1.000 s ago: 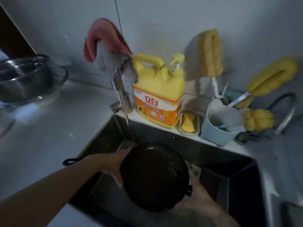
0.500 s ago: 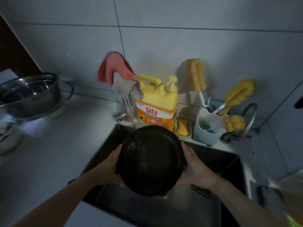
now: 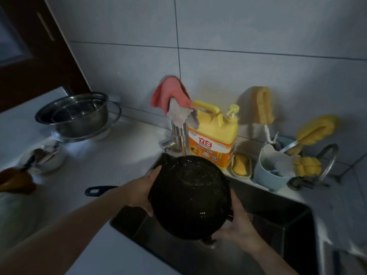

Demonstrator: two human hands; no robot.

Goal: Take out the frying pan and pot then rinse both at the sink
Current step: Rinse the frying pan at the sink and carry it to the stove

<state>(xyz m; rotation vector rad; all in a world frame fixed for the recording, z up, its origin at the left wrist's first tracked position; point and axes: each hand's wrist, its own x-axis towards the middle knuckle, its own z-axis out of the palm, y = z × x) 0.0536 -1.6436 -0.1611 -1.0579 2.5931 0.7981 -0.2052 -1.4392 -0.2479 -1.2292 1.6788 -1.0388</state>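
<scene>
Black pot [image 3: 189, 197], bottom up over the sink [image 3: 278, 231]: left hand [image 3: 143, 192] grips its 9 o'clock rim, right hand [image 3: 237, 225] its 4 o'clock rim.

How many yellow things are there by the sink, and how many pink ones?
Yellow sponge brushes: 3, one by the wall, one leaning right, one at the cup's rim
Yellow soap bottle: 1
Yellow soap in the dish: 1
Pink cloth on the tap: 1
Total: 6
</scene>
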